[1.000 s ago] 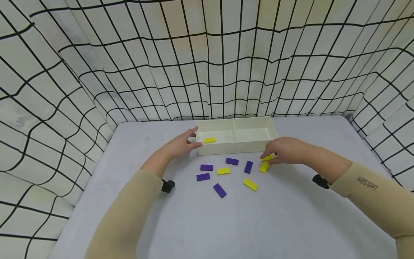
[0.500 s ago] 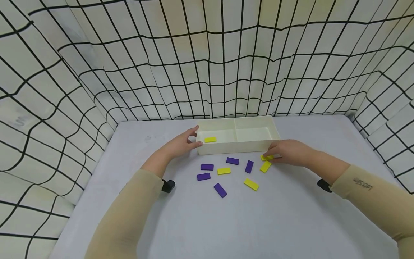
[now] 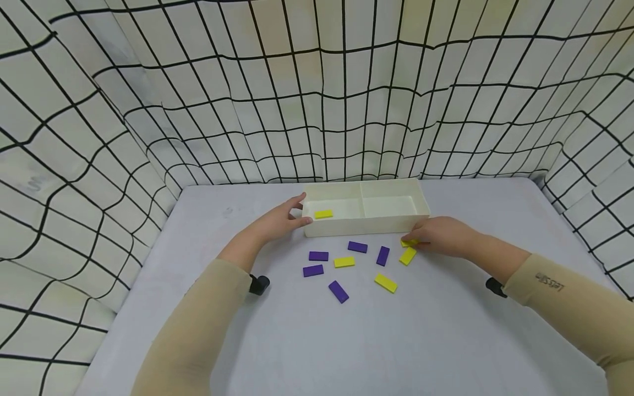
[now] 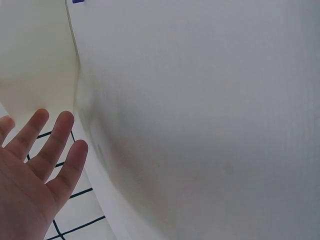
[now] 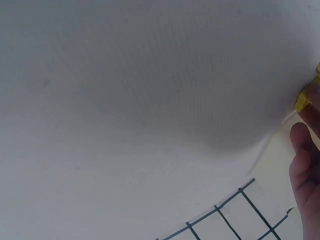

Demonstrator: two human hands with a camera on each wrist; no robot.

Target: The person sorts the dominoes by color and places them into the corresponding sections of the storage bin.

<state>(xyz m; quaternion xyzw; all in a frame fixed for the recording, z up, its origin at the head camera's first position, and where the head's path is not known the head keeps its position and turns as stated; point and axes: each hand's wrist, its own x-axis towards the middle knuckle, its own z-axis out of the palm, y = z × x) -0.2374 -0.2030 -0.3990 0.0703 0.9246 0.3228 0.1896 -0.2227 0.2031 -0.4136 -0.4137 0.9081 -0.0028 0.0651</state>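
Observation:
A white two-compartment box [image 3: 358,226] stands at the back of the table, a yellow block [image 3: 324,214] lying in its left compartment. My left hand [image 3: 279,221] touches the box's left end; its fingers [image 4: 59,131] look straight and spread in the left wrist view. Just in front of the box's right front corner, my right hand [image 3: 442,235] pinches a flat yellow block [image 3: 408,242], partly hidden by the fingers. Another yellow block [image 3: 408,256] lies right beside it. In the right wrist view, yellow [image 5: 302,101] shows at the fingertips.
Several purple blocks [image 3: 318,256] and more yellow blocks [image 3: 344,262] lie scattered flat in front of the box, one yellow block [image 3: 385,283] nearer to me. White panels with a black grid net [image 3: 342,99] enclose the white table [image 3: 317,341] at the back and sides.
My right hand has shifted slightly to the right and lower, its fingers staying at the yellow block. The left hand keeps its place at the box, and the other blocks lie as before.

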